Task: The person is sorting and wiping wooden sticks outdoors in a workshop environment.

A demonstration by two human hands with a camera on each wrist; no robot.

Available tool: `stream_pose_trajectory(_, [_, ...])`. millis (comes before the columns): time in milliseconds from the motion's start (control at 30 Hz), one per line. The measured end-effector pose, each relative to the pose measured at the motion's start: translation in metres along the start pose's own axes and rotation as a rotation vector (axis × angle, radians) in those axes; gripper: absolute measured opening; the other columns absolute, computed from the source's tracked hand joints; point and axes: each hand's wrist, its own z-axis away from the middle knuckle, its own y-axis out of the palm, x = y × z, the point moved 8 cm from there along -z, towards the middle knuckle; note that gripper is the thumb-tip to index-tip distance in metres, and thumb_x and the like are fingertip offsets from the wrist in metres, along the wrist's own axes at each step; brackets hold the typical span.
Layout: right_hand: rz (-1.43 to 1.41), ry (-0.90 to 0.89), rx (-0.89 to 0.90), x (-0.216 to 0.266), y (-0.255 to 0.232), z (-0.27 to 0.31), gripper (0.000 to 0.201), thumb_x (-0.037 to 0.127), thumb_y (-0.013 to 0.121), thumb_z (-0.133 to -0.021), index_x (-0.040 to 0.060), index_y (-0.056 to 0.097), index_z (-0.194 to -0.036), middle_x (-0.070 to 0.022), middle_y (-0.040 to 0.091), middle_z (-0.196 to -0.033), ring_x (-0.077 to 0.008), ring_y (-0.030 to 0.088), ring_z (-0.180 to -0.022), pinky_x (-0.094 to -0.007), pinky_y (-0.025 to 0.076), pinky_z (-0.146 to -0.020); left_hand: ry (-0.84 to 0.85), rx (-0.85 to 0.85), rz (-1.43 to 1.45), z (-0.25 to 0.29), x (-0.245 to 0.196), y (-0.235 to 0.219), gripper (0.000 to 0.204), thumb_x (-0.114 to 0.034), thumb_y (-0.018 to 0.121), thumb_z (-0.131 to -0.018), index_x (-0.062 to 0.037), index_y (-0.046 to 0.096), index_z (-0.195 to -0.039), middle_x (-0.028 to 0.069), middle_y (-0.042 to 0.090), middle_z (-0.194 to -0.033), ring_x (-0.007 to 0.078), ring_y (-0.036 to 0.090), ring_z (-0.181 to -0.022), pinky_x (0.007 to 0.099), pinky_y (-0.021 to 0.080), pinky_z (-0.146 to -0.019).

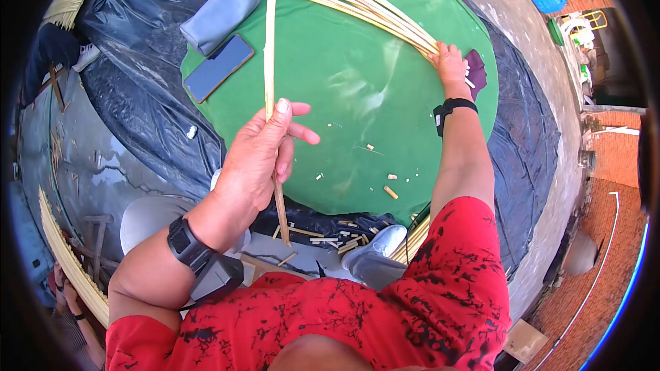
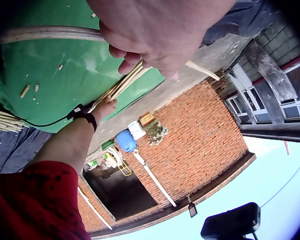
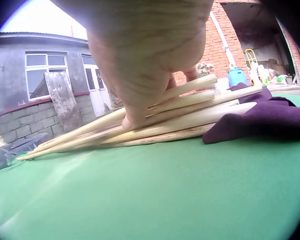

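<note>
Upright in the head view, a long pale peeled stick (image 1: 269, 41) passes through my left hand (image 1: 258, 154), pinched under the thumb while other fingers stand loosely out. Its lower end is browner and hangs past the green cloth's near edge. In the left wrist view the stick (image 2: 50, 33) runs behind the palm. Far to the right, my right hand (image 1: 450, 67) grips a fanned bundle of similar sticks (image 1: 371, 10) close to their cut ends. The right wrist view has the thumb (image 3: 133, 119) against the near side of these sticks (image 3: 185, 117), beside a crumpled purple cloth (image 3: 260, 120).
A green cloth (image 1: 364, 144) covers the round work surface. On its left lie a grey-blue pouch (image 1: 223, 14) and a phone (image 1: 218, 69). Small cut bits (image 1: 390, 192) are scattered nearby. Black plastic sheeting (image 1: 151, 82) surrounds it. More sticks (image 1: 412, 239) lie by the shoe (image 1: 378, 244).
</note>
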Motion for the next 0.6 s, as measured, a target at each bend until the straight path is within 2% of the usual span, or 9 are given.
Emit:
stream_pose_trajectory(167, [0.023,0.032,0.022,-0.015,0.009,0.012,0.039,0.030,0.049,-0.084,0.0216,0.041,-0.121,-0.0052,0.049,-0.105,-0.0239,0.046,-0.103,-0.0492,0.035,-0.083,0.025,-0.008,0.012,0.002,-0.001,0.002,0.039,-0.035,0.038,-0.091,-0.0013,0.046,-0.110,0.0123,0.059,-0.084,0.0047,0.032,-0.040,0.0181,0.029,-0.036])
stream_pose_trajectory(267, [0.059,0.258,0.068,-0.036,0.008,0.025,0.044,0.020,0.043,-0.084,0.0216,0.034,-0.127,-0.0091,0.046,-0.112,-0.0266,0.043,-0.108,-0.0508,0.033,-0.086,0.093,-0.022,0.094,0.005,-0.004,-0.001,0.035,-0.031,0.039,-0.091,-0.0024,0.045,-0.111,0.0133,0.058,-0.088,0.0053,0.036,-0.043,0.0183,0.032,-0.039])
stream_pose_trajectory(300, [0.031,0.303,0.090,-0.036,0.003,0.030,0.046,0.018,0.042,-0.084,0.0214,0.032,-0.129,-0.0107,0.044,-0.114,-0.0275,0.042,-0.109,-0.0511,0.033,-0.087,0.097,0.032,0.118,0.006,-0.003,0.002,0.032,-0.027,0.040,-0.091,-0.0031,0.045,-0.111,0.0136,0.058,-0.090,0.0063,0.040,-0.047,0.0192,0.036,-0.042])
stream_pose_trajectory(367, [-0.064,0.259,0.157,-0.018,-0.025,0.044,0.055,0.024,0.055,-0.079,0.0184,0.032,-0.129,-0.0131,0.042,-0.115,-0.0312,0.041,-0.112,-0.0464,0.038,-0.085,0.108,0.074,0.140,0.010,0.000,0.003,0.029,-0.024,0.040,-0.091,-0.0038,0.044,-0.112,0.0139,0.058,-0.091,0.0073,0.044,-0.050,0.0200,0.039,-0.046])
stream_pose_trajectory(433, [-0.180,0.099,0.095,0.003,-0.040,0.053,0.057,0.023,0.063,-0.075,0.0132,0.038,-0.125,-0.0155,0.045,-0.113,-0.0318,0.045,-0.107,-0.0395,0.041,-0.084,0.104,0.113,0.231,0.013,0.004,0.008,0.025,-0.019,0.040,-0.091,-0.0042,0.045,-0.110,0.0143,0.057,-0.093,0.0101,0.051,-0.058,0.0228,0.044,-0.055])
stream_pose_trajectory(467, [-0.288,0.005,0.108,0.016,-0.047,0.060,0.053,0.023,0.064,-0.074,0.0097,0.043,-0.120,-0.0164,0.049,-0.108,-0.0309,0.049,-0.101,-0.0373,0.042,-0.082,0.105,0.129,0.246,0.015,0.003,0.009,0.020,-0.015,0.041,-0.090,-0.0038,0.046,-0.106,0.0149,0.056,-0.092,0.0135,0.055,-0.066,0.0262,0.048,-0.062])
stream_pose_trajectory(500, [-0.394,-0.088,0.125,0.038,-0.061,0.076,0.049,0.023,0.065,-0.073,0.0062,0.047,-0.116,-0.0173,0.053,-0.103,-0.0300,0.053,-0.096,-0.0351,0.044,-0.080,0.113,0.131,0.252,0.017,0.003,0.010,0.020,-0.015,0.041,-0.090,-0.0038,0.046,-0.106,0.0149,0.056,-0.092,0.0135,0.055,-0.066,0.0262,0.048,-0.062])
stream_pose_trajectory(533, [-0.653,-0.087,0.268,0.066,-0.085,0.102,0.043,0.024,0.065,-0.074,0.0024,0.052,-0.109,-0.0170,0.059,-0.093,-0.0250,0.058,-0.086,-0.0338,0.046,-0.076,0.135,0.121,0.263,0.020,0.002,0.010,0.018,-0.013,0.042,-0.090,-0.0036,0.046,-0.104,0.0153,0.056,-0.092,0.0145,0.055,-0.067,0.0273,0.048,-0.064])
stream_pose_trajectory(600, [-1.190,-0.147,0.612,0.128,-0.120,0.161,0.036,0.021,0.058,-0.081,0.0004,0.052,-0.109,-0.0114,0.060,-0.095,-0.0173,0.058,-0.083,-0.0301,0.047,-0.072,0.152,0.110,0.301,0.026,0.000,0.011,0.010,-0.010,0.044,-0.088,-0.0035,0.047,-0.096,0.0158,0.055,-0.089,0.0177,0.056,-0.072,0.0311,0.050,-0.069])
